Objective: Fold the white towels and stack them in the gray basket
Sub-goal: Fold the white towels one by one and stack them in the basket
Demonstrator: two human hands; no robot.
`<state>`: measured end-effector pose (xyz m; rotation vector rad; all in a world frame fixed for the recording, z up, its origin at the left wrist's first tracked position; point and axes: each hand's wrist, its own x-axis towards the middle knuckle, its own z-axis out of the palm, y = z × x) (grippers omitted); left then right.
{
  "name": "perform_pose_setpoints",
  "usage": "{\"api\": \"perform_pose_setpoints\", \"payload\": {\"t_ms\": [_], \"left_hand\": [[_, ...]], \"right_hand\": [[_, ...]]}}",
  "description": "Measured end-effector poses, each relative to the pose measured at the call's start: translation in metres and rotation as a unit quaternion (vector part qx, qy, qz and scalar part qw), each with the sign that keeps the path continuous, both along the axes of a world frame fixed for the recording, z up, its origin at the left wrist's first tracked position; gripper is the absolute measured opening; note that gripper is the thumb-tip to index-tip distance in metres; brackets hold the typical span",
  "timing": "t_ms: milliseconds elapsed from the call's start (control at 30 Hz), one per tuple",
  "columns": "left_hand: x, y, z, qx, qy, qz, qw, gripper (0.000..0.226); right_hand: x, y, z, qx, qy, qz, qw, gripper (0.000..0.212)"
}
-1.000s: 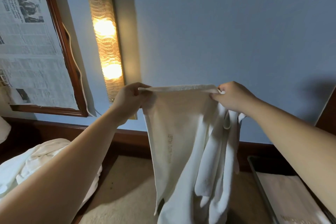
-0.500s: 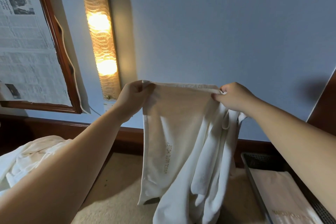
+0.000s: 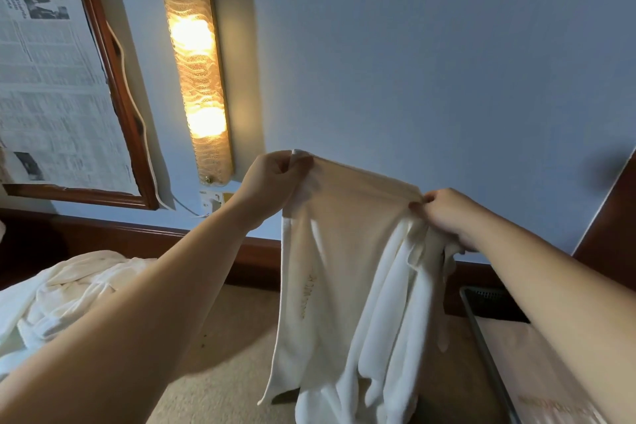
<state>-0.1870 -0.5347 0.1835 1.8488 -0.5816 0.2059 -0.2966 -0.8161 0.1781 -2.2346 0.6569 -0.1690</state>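
While one white towel (image 3: 330, 272) is held up in the air before the blue wall (image 3: 430, 55), its top hem is pinched at two corners. The left hand (image 3: 272, 179) is curled round the upper left corner, thumb and fingers clamped on the cloth; the right hand (image 3: 447, 213) is closed on the upper right corner, where the spare cloth is bunched and hangs in folds. One line of gold lettering is seen on the flat left panel. The hem is tilted, the left corner being the higher.

A second heap of white towels (image 3: 62, 296) is seen on the beige bed cover (image 3: 220, 382) at its left edge. One gray basket (image 3: 488, 344) stands at the right edge, and one folded towel (image 3: 537, 375) lies in it. One lit wall lamp (image 3: 196, 65) and one framed newspaper (image 3: 51, 72) are fixed to the wall.

Compared with half a second ago, the left hand has been raised above the right, so that the formerly near-level hem is slanted.
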Motion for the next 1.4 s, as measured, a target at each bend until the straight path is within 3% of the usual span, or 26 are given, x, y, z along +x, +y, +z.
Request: {"api": "perform_pose_setpoints", "payload": {"t_ms": [67,133,200,267,333,433,533,600,700,733,800,867,933,1000,1167,1300,1400], "left_hand": [[-0.004,-0.002,-0.001,0.009,-0.009,-0.001,1.000,0.045],[-0.006,-0.006,-0.004,0.022,-0.026,0.016,0.999,0.042],[-0.012,-0.011,-0.009,0.042,-0.038,0.035,0.998,0.035],[-0.022,-0.020,-0.019,0.060,-0.037,0.025,0.997,0.029],[-0.031,-0.029,-0.034,0.079,-0.031,0.000,0.996,0.020],[-0.046,-0.043,-0.058,0.092,-0.009,-0.042,0.995,0.015],[-0.056,-0.050,-0.077,0.098,0.006,-0.054,0.994,0.013],[-0.056,-0.048,-0.082,0.080,0.026,-0.035,0.996,0.014],[-0.052,-0.040,-0.083,0.038,0.064,-0.015,0.997,0.025],[-0.051,-0.038,-0.082,0.026,0.074,-0.013,0.997,0.026],[-0.051,-0.034,-0.080,0.000,0.091,-0.015,0.996,0.021],[-0.051,-0.032,-0.078,-0.025,0.110,-0.025,0.993,0.012],[-0.053,-0.032,-0.078,-0.029,0.118,-0.028,0.992,0.009],[-0.056,-0.033,-0.078,-0.024,0.123,-0.025,0.992,0.010],[-0.062,-0.039,-0.087,-0.040,0.171,-0.041,0.984,0.023],[-0.067,-0.042,-0.096,-0.064,0.199,-0.052,0.977,0.029],[-0.068,-0.040,-0.100,-0.070,0.209,-0.047,0.974,0.031]], "right_hand": [[0.000,0.002,-0.016,0.045,0.002,-0.023,0.999,0.019],[-0.002,0.008,-0.030,0.198,0.014,-0.064,0.978,0.021],[-0.007,0.017,-0.042,0.350,-0.001,-0.091,0.932,0.009],[-0.008,0.025,-0.052,0.451,-0.046,-0.099,0.886,0.027],[-0.008,0.034,-0.059,0.533,-0.084,-0.113,0.834,0.041],[-0.014,0.055,-0.059,0.578,-0.139,-0.112,0.796,0.036],[-0.023,0.070,-0.058,0.541,-0.165,-0.054,0.823,0.035],[-0.034,0.072,-0.059,0.467,-0.146,0.020,0.872,0.041],[-0.048,0.067,-0.067,0.202,-0.105,0.115,0.967,0.039],[-0.050,0.063,-0.071,0.094,-0.098,0.134,0.982,0.031],[-0.052,0.057,-0.081,-0.052,-0.104,0.178,0.977,0.018],[-0.050,0.050,-0.092,-0.113,-0.143,0.209,0.961,0.008],[-0.053,0.047,-0.091,-0.127,-0.150,0.208,0.958,0.005],[-0.053,0.046,-0.086,-0.129,-0.130,0.186,0.965,0.016],[-0.049,0.048,-0.084,-0.265,-0.169,0.159,0.936,0.021],[-0.046,0.050,-0.077,-0.060,-0.128,0.184,0.973,0.016],[-0.046,0.043,-0.073,-0.050,-0.069,0.218,0.972,0.014]]}}
